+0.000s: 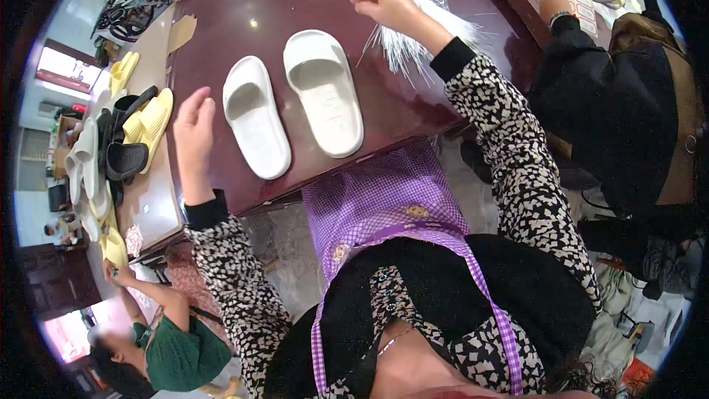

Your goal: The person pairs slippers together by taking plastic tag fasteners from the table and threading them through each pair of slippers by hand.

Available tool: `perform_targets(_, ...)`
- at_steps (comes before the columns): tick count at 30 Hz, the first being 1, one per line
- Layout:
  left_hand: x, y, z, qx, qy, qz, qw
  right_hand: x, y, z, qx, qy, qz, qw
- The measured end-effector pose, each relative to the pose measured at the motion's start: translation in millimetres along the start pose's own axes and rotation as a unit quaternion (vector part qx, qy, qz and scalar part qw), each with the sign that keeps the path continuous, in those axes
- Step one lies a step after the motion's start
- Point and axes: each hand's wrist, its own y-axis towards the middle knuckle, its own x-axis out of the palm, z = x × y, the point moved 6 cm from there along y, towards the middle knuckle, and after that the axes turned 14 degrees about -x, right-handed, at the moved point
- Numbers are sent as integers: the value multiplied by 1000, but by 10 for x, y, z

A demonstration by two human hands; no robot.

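Observation:
Two white slide sandals lie side by side on the dark red table, toes pointing away from me: the left slide (256, 120) and the right slide (323, 96). My left hand (195, 137) hovers just left of the left slide, fingers mostly stretched out, holding nothing I can see. Beyond the right slide, my right hand (390, 7) is raised with loosely bent fingers and appears to hold nothing. Just past that hand and its wrist lies a bundle of thin white plastic ties (428, 11), partly in clear wrap. Neither hand touches a slide.
On the left, yellow slides (153, 129), black slides (125, 159) and grey slides (87, 151) crowd a lighter table. A person in green (185, 351) works there. At the right another person (613, 103) holds a label sheet (576, 1). Black straps (133, 11) pile at the far left.

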Motion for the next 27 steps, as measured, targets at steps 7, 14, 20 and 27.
perform_targets(7, 169, -284, -56, 30, 57, 92, 994, 119, -75, -181, -128, -143, -138, 972)
perform_targets(14, 331, -382, -122, -9, 92, 109, 990, 242, 15, -224, -141, -298, -191, 924)
perform_targets(20, 467, -447, 215, 6, 181, 79, 980, 198, -1, -260, -164, -302, -180, 922)
perform_targets(27, 576, -451, 460, 63, 106, 74, 990, -23, -45, -550, -194, -206, -57, 958)
